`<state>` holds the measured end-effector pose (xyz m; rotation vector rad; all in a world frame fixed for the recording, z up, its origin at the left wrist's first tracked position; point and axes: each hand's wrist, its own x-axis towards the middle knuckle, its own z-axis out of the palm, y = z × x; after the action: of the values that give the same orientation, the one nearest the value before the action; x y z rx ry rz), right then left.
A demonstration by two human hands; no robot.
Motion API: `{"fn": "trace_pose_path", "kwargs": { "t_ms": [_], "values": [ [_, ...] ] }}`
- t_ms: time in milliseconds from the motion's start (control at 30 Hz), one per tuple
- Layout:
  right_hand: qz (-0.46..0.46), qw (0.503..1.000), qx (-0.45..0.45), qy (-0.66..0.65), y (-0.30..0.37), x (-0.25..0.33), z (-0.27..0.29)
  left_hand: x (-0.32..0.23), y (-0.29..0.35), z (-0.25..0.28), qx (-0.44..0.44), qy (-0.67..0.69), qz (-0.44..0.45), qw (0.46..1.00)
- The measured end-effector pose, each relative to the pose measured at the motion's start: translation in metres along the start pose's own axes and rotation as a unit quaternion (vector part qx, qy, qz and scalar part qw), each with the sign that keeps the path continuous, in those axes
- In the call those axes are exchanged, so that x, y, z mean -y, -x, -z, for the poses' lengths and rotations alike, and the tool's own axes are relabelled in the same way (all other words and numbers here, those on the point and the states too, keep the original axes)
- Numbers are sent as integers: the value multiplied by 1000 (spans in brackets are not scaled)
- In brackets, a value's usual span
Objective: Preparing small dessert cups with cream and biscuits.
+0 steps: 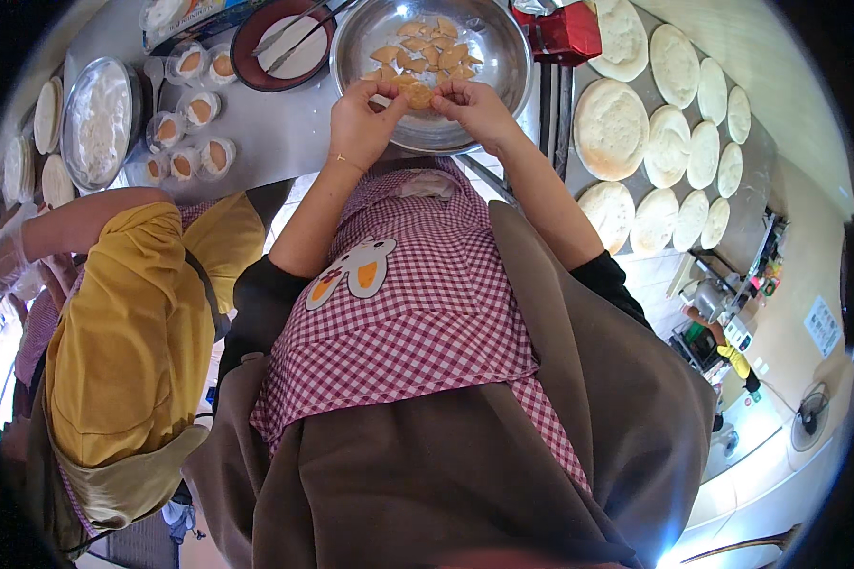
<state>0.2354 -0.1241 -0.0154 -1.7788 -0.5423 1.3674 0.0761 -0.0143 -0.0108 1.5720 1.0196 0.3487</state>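
Note:
My left hand and my right hand meet over the near side of a wide metal bowl. Between them they pinch the edges of a small, round, golden-brown dough piece, one hand on each side. Inside the bowl, just beyond my fingers, lie several golden half-moon-shaped pieces, grouped toward the far side. Both sets of fingertips are closed on the round piece, whose exact kind I cannot make out. A thin bracelet circles my left wrist.
Left of the bowl stands a dark red bowl with white contents and metal utensils. Several clear cups sit beside a round metal pan. A person in a yellow sleeve works at left. Flatbreads and a red package are at right.

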Motion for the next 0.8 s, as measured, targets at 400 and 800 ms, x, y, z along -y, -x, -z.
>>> {"fn": "trace_pose_path", "kwargs": {
  "t_ms": [400,800],
  "values": [
    [19,994,-7,105,-1,-2,2,-2,13,-3,-8,-60,-34,998],
    [48,992,-43,105,1,-7,-3,3,19,-6,-38,-57,-43,997]
  ]
}}
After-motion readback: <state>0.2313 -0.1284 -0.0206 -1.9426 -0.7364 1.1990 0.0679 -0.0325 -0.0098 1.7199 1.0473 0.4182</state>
